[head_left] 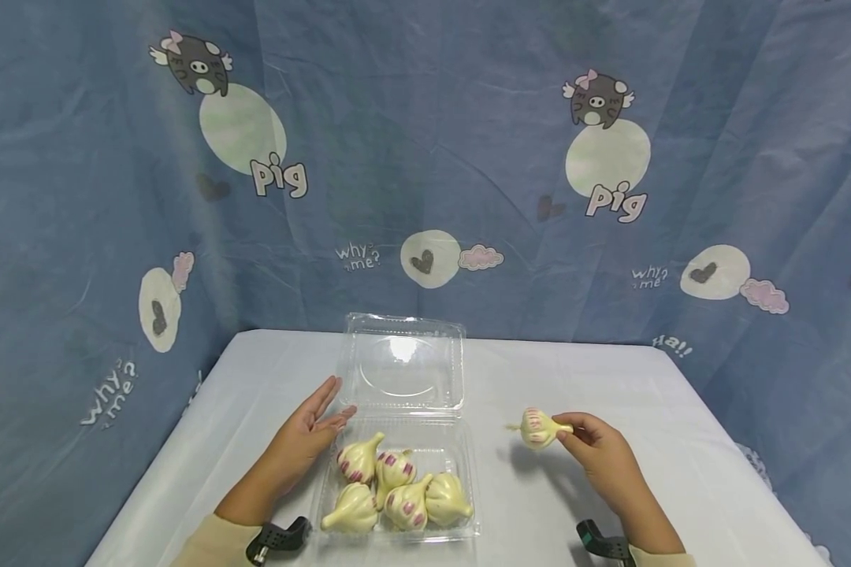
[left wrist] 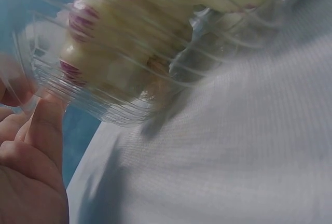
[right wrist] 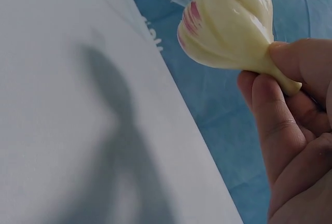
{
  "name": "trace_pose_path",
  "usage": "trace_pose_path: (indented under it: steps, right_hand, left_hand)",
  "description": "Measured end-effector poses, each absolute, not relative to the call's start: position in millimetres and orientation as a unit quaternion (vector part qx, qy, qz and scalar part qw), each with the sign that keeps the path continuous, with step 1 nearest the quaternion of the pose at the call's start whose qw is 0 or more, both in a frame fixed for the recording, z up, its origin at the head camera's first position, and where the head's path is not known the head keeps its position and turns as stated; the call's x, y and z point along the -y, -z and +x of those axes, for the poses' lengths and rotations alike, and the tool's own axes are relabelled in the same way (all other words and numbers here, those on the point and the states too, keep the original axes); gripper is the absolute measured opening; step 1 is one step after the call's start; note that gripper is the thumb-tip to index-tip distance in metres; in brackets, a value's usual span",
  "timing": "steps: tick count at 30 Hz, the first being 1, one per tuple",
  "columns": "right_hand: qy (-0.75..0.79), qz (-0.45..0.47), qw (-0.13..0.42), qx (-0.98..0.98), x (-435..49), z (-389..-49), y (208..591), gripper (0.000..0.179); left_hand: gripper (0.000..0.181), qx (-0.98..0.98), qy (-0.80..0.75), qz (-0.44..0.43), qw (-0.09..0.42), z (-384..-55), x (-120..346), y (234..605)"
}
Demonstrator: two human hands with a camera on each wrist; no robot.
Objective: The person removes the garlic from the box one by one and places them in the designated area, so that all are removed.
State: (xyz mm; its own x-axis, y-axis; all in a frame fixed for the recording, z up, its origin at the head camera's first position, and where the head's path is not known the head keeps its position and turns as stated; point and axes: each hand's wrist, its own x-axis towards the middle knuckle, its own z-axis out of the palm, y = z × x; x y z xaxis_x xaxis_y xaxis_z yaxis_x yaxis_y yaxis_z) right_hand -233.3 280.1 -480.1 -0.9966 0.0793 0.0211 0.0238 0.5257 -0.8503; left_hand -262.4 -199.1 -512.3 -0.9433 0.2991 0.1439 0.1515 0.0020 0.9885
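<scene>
Several garlic bulbs (head_left: pixel 407 504), cream with purple streaks, lie in the base of a clear plastic clamshell box (head_left: pixel 468 472) with its lid laid back. My left hand (head_left: pixel 305 433) is at the box's left side near the hinge, fingers extended, thumb by the rim. In the left wrist view, the thumb (left wrist: pixel 47 125) meets the clear wall, and garlic (left wrist: pixel 124 42) shows through the plastic. To the right of the box, my right hand (head_left: pixel 603 457) pinches another garlic bulb (head_left: pixel 536 429) by its stem, above the table. Its roots point left in the head view.
The raised clear lid (head_left: pixel 404 366) leans back behind the base. A white cloth covers the table (head_left: pixel 525 520). Blue printed fabric (head_left: pixel 425 157) hangs behind the table and along its sides.
</scene>
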Motion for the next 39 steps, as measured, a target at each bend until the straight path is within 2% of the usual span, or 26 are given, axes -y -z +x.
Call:
trace_pose_path:
  steps: [8,39]
  right_hand:
    - [-0.478,-0.030,0.041,0.877,-289,-235,478,0.030]
    - [-0.475,-0.092,0.034,0.875,-327,-235,492,0.034]
  left_hand:
    - [0.086,-0.706,-0.688,0.160,0.052,-265,200,512]
    - [0.085,-0.709,-0.684,0.166,0.048,-266,201,516]
